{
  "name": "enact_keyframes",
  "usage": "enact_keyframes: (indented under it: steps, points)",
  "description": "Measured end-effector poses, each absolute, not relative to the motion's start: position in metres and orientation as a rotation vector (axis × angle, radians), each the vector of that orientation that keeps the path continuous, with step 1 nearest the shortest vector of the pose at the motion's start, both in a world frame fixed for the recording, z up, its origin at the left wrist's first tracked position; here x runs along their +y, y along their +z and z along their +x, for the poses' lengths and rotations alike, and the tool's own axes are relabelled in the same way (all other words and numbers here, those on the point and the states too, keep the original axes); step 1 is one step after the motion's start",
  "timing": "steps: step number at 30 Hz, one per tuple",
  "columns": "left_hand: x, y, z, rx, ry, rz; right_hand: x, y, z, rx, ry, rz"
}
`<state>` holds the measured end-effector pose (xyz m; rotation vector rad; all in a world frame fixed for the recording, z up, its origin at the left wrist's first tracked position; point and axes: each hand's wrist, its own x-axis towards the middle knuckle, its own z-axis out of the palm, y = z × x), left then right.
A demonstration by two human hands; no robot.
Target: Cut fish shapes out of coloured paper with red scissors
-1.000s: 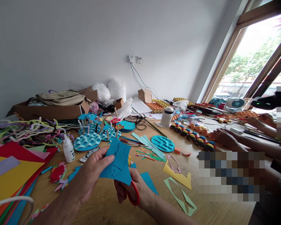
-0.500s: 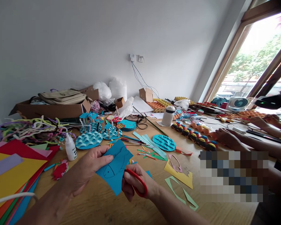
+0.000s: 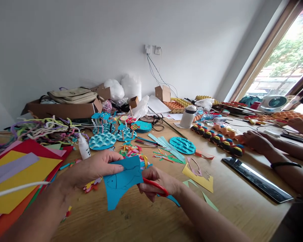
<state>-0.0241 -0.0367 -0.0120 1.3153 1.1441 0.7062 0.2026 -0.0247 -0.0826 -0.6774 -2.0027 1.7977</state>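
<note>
Between thumb and fingers, my left hand [image 3: 104, 168] pinches a sheet of blue paper [image 3: 125, 178] by its upper left part. A fish outline is drawn on the sheet in dark line, and its lower edge curves inward. My right hand [image 3: 156, 183] is closed around red-handled scissors [image 3: 155, 186] at the sheet's right edge. Their blades are hidden by the paper and fingers. Below my right wrist lies another blue paper piece [image 3: 173, 200]. Small colourful paper fish [image 3: 93, 186] sit on the table under my left forearm.
Stacked coloured paper [image 3: 22, 188] and a white glue bottle [image 3: 84, 147] are on the left. Wavy blue paper discs [image 3: 102, 141], paper scraps [image 3: 202, 178] and a white canister [image 3: 188, 117] stand or lie beyond. At right are a black glossy panel [image 3: 255, 179] and another person's hands [image 3: 257, 141].
The blue sheet has turned in my hands, so its right edge now faces the scissors. The view has shifted left and down, and the scissors' handles now lie flatter.
</note>
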Motion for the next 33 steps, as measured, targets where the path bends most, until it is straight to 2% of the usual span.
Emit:
enact_keyframes:
  steps: [3, 7, 33]
  points:
    - [-0.035, -0.010, -0.025, 1.115, 0.476, 1.481, -0.025, -0.078, 0.202, -2.055, 1.781, -0.728]
    - [-0.035, -0.005, -0.025, 1.066, 0.353, 1.592, -0.026, -0.074, 0.199, -2.091, 1.772, -0.775]
    - [-0.030, -0.008, -0.030, 1.132, 0.188, 1.727, -0.025, -0.069, 0.199, -2.410, 1.449, -0.805]
